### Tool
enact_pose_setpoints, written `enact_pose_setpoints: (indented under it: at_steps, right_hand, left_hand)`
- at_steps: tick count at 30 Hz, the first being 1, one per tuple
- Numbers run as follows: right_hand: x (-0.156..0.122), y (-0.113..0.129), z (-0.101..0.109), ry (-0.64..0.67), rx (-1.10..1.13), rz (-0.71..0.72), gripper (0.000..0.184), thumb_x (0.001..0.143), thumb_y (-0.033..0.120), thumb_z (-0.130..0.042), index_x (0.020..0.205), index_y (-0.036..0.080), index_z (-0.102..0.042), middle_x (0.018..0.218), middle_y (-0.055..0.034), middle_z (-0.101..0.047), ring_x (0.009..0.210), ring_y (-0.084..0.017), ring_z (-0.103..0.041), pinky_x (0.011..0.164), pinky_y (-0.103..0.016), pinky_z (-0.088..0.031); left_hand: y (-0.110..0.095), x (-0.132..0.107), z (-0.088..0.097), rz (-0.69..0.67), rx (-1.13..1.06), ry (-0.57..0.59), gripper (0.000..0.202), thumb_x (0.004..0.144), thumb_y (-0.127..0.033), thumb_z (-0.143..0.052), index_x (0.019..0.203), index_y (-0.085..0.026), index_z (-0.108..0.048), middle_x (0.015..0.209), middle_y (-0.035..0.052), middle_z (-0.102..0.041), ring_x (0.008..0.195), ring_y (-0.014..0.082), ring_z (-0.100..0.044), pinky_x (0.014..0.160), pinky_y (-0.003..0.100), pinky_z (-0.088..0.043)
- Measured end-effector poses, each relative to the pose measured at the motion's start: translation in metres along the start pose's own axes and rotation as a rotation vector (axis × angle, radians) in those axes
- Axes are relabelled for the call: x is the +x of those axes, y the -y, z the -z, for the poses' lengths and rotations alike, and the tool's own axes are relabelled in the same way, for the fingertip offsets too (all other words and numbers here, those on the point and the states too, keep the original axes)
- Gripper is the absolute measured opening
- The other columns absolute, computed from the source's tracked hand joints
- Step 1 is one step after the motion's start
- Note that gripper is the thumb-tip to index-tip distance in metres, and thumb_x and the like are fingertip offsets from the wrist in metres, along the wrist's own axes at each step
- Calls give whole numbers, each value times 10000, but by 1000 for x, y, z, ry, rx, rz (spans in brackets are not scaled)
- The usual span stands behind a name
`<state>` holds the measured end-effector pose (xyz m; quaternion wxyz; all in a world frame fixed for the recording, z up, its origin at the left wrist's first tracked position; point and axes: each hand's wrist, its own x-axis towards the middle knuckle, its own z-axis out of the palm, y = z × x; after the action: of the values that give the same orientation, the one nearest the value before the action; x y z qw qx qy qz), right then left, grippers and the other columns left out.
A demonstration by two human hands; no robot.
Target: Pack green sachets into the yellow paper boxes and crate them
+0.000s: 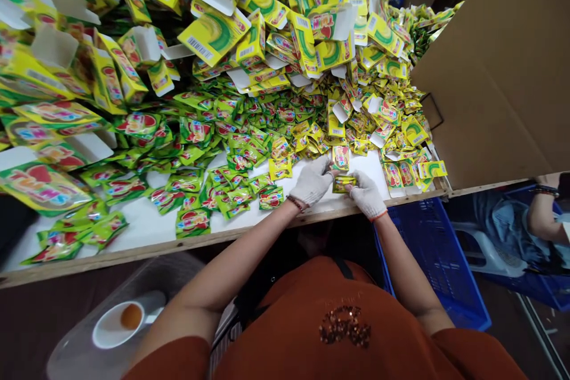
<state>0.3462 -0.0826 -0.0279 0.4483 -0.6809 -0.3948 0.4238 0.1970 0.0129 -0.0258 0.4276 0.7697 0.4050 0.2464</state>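
My left hand (pixel 313 181), in a whitish knit glove, is closed at the left edge of a small printed carton (pixel 341 157). My right hand (pixel 367 195), gloved the same way with an orange cuff, pinches small yellow-green candy packets (pixel 344 184) just below that carton. The fingertips of both hands nearly meet around these packets; how many there are is hard to tell. Left of my hands lie loose green candy packets (pixel 236 187) with watermelon print. Beyond my fingers are yellow candy packets (pixel 309 138). Filled cartons (pixel 401 173) stand to the right.
Open yellow cartons (pixel 216 32) are heaped high across the back of the white worktop (pixel 146 217). A large cardboard sheet (pixel 499 71) borders the right side. Below the wooden edge are a blue crate (pixel 439 261) and a white cup (pixel 111 326). Another person's arm (pixel 545 217) shows far right.
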Motion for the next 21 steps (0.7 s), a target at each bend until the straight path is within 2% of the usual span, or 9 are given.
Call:
enact_pose_setpoints:
  at_steps: [2, 5, 8, 11, 14, 18, 21]
  right_hand:
    - [1, -1, 16, -128, 34, -15, 315, 618, 354, -678, 858, 202, -540, 776, 11, -630, 597, -119, -568, 512, -254, -520]
    - [0, -5, 35, -286, 86, -12, 341, 605, 366, -708, 841, 194, -532, 776, 15, -633, 589, -106, -571, 501, -239, -527]
    - [-3, -11, 44, -322, 126, -12, 358, 614, 376, -728, 853, 191, -537, 797, 7, -648, 613, -113, -600, 525, -249, -555]
    - [-5, -17, 47, -282, 156, -3, 402, 610, 395, -758, 890, 196, -548, 865, -16, -682, 713, -146, -657, 608, -289, -603]
    - [-5, -19, 45, -256, 190, 0, 457, 605, 405, -782, 954, 197, -571, 940, -36, -706, 756, -160, -680, 638, -303, -618]
    - [0, -14, 34, -215, 229, 9, 509, 667, 486, -750, 1043, 202, -557, 985, -50, -710, 647, -135, -676, 530, -245, -560]
    - [6, -9, 22, -216, 166, 23, 483, 730, 549, -685, 1032, 200, -544, 923, -47, -701, 563, -118, -642, 469, -224, -500]
  left_hand:
    - [-16, 21, -11, -34, 221, 1, 255, 875, -386, -587, 1037, -189, -592, 1022, 101, -655, 969, 260, -630, 822, 352, -475]
    - [-37, 48, -28, 44, 492, 27, 479, 835, -512, -634, 1165, -183, -526, 1133, 155, -596, 1006, 312, -634, 803, 379, -482]
    - [-45, 59, -35, 130, 609, 58, 614, 761, -473, -718, 1245, -193, -463, 1193, 172, -558, 977, 314, -636, 761, 374, -484]
    - [-37, 46, -25, 48, 618, 107, 560, 729, -398, -725, 1195, -195, -490, 1146, 147, -587, 992, 305, -612, 777, 372, -469]
    - [-19, 16, -9, -59, 619, 95, 468, 719, -373, -679, 1118, -177, -535, 1071, 130, -606, 1001, 311, -577, 839, 408, -449]
    - [5, -19, 5, -132, 592, 27, 484, 699, -314, -644, 1151, -164, -563, 1107, 133, -567, 1062, 326, -523, 955, 455, -411]
    - [18, -30, 5, -193, 502, 44, 529, 683, -263, -635, 1194, -153, -556, 1137, 133, -540, 1079, 313, -512, 956, 427, -435]
